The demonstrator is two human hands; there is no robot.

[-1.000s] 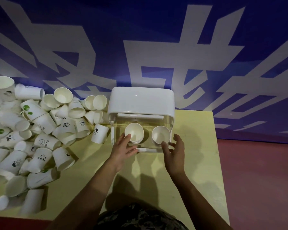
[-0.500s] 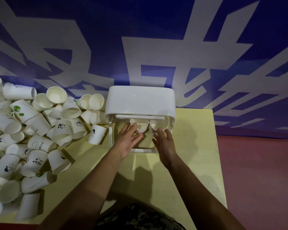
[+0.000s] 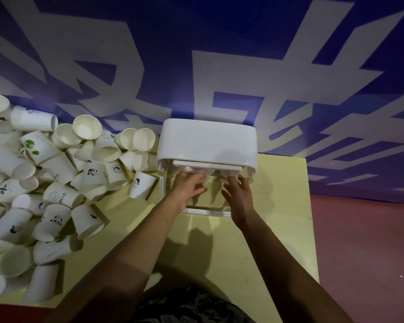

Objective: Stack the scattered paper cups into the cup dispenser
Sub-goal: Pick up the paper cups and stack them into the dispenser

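- While both arms reach forward over the yellow tabletop (image 3: pixel 278 206), the cup dispenser (image 3: pixel 208 145) stands at the far edge, against the blue wall with large white characters (image 3: pixel 219 66).
- Dispenser: white rounded lid on top, clear body below, white bar handle across the front just under the lid.
- Left hand (image 3: pixel 188 187): pressed against the clear front, fingers extended upward, fingertips touching the underside of the bar handle. Grip: fingers apart and fairly straight, not closed round anything.
- Right hand (image 3: pixel 239 194): beside the left hand on the same clear front, fingers spread and straight, tips near the lower rim of the lid. Grip: apart, holding nothing.
- Contents of the dispenser: pale shapes show just under the lid behind the fingertips; cannot tell how many cups they are.
- Scattered paper cups (image 3: pixel 44 183): a big loose pile on the left part of the tabletop, mostly lying on their sides, some mouth-up. Prints seen: pandas, green dots, a smiley with "HELLO".
- One printed cup (image 3: pixel 141 188) lies nearest the dispenser, just beside its left wall, not touching either hand.
- Floor (image 3: pixel 364 252) to the right of the tabletop: reddish.
- Patterned dark clothing (image 3: pixel 191 306) at the bottom edge between the forearms.
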